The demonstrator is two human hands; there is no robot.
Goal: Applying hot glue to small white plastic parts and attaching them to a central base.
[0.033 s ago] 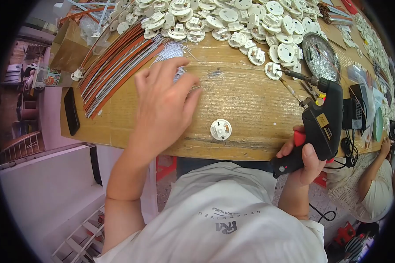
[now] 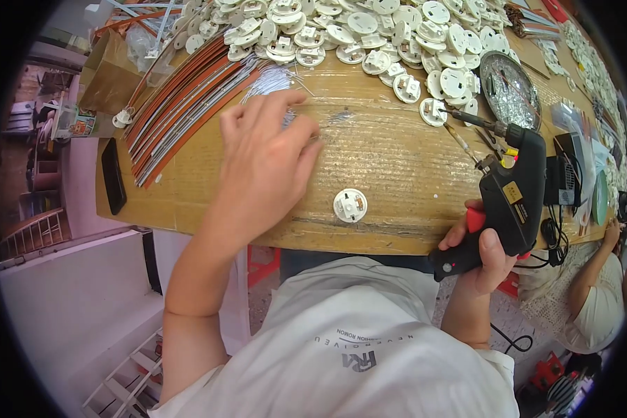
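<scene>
Largest is the tape-covered worktop (image 2: 390, 164), spreading across the middle of the view. A pile of round white plastic bases (image 2: 369, 31) covers it from 12 to 1 o'clock. At 10 o'clock lies a fanned bundle of orange and grey strips (image 2: 188, 104).

At 3 o'clock stands a black soldering gun (image 2: 512, 184), its nozzle pointing toward 10 o'clock, close to a base at the pile's edge. The person's left hand (image 2: 266, 160) is bent over the worktop just off centre, toward 10 o'clock; whether its grip has closed on anything cannot be told. A round tray (image 2: 512, 111) sits at 2 o'clock, beyond the gun.

The right hand (image 2: 491, 258) has its grip clamped around the gun's handle. A single white base (image 2: 350, 206) lies at 4 o'clock from the left hand, near the worktop's front edge. Smallest are thin silvery pins (image 2: 268, 82), heaped at 12 o'clock from the left hand's fingers.
</scene>
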